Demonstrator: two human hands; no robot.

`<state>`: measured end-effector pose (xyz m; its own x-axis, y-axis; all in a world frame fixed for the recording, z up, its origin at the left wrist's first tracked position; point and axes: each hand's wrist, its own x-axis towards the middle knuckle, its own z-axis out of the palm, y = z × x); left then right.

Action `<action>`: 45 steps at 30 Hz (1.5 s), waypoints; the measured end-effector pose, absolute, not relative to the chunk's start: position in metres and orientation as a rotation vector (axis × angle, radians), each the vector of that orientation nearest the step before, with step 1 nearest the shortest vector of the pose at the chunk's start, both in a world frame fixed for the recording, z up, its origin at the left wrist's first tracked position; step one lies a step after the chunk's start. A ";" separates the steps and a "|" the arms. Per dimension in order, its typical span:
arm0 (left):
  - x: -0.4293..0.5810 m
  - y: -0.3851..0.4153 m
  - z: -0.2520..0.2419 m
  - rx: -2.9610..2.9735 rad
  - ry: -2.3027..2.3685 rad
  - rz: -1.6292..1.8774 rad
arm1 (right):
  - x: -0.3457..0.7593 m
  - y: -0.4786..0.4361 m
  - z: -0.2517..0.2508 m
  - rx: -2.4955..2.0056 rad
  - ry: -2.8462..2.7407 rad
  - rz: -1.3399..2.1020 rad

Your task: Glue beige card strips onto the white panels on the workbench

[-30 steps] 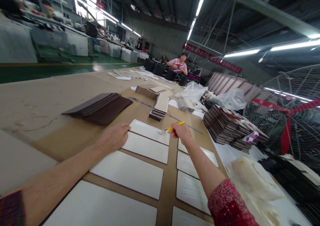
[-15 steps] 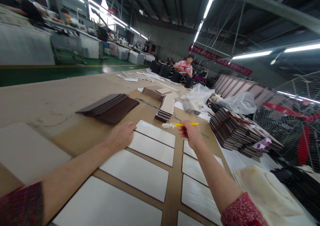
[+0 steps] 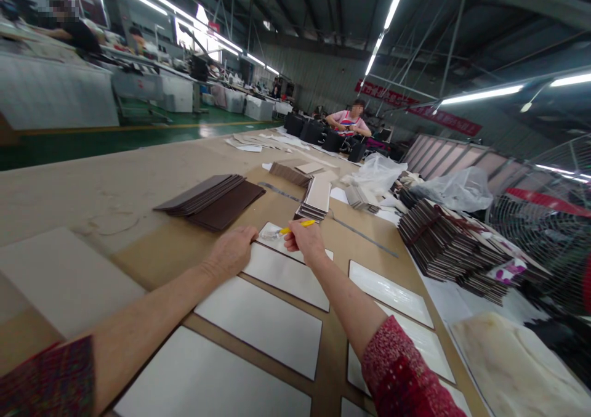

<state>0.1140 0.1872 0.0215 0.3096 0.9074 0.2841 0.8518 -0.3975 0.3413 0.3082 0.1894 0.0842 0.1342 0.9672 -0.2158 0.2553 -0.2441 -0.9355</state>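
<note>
My right hand is closed round the yellow handle of a brush. The pale bristles touch the left part of the farthest white panel, and my hand and wrist hide much of that panel. At this panel's left end, my left hand has its curled fingers pressed on the edge. Nearer to me, more white panels with dark edges lie in a column, among them a wide one. Right of my right forearm is a second column, whose far panel has a wet-looking shine.
Dark brown boards lie fanned out beyond my left hand. A stack of pale strips stands ahead. Bundled dark-edged boards, clear plastic and a fan are at right. A co-worker sits at the far end.
My right hand has carried the brush left, from above the gap between the columns onto the farthest left-column panel. My left hand keeps its place at that panel's edge. The view has shifted slightly.
</note>
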 end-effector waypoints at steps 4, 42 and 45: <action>0.115 0.185 0.024 2.429 1.670 0.633 | 0.318 0.189 0.090 -1.737 -1.265 1.127; 0.114 0.186 0.022 2.513 1.658 0.590 | 0.397 0.129 0.131 -2.052 -1.560 0.642; 0.115 0.186 0.022 2.498 1.671 0.594 | 0.375 0.143 0.127 -2.017 -1.577 0.725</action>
